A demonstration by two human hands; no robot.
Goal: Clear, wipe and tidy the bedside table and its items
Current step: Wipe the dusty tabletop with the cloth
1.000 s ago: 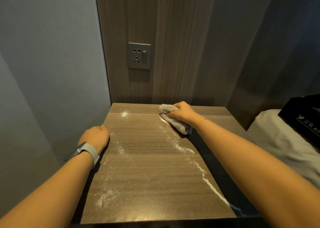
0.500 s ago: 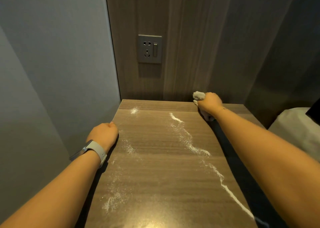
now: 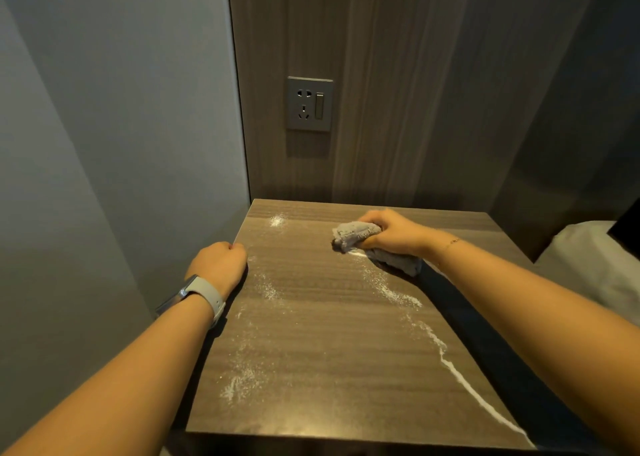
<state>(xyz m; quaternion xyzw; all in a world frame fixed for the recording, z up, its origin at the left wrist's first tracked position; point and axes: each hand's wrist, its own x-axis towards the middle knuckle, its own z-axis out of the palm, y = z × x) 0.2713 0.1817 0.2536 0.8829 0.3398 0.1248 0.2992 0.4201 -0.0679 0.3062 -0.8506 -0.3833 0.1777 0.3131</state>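
Observation:
The wooden bedside table [image 3: 322, 334] fills the middle of the view, dusted with white powder [image 3: 446, 355] in streaks and patches. My right hand [image 3: 394, 233] grips a bunched grey cloth [image 3: 353, 233] and presses it on the tabletop toward the back, at the upper end of a powder line. My left hand [image 3: 218, 265], with a grey wristband, is curled over the table's left edge. Nothing else stands on the table.
A wood-panelled wall with a grey power socket [image 3: 309, 103] rises right behind the table. A grey wall closes in on the left. A white pillow [image 3: 595, 265] and a dark object lie at the right edge.
My right hand has pulled the cloth from the table's back edge toward me and to the left. The left hand stays on the left edge.

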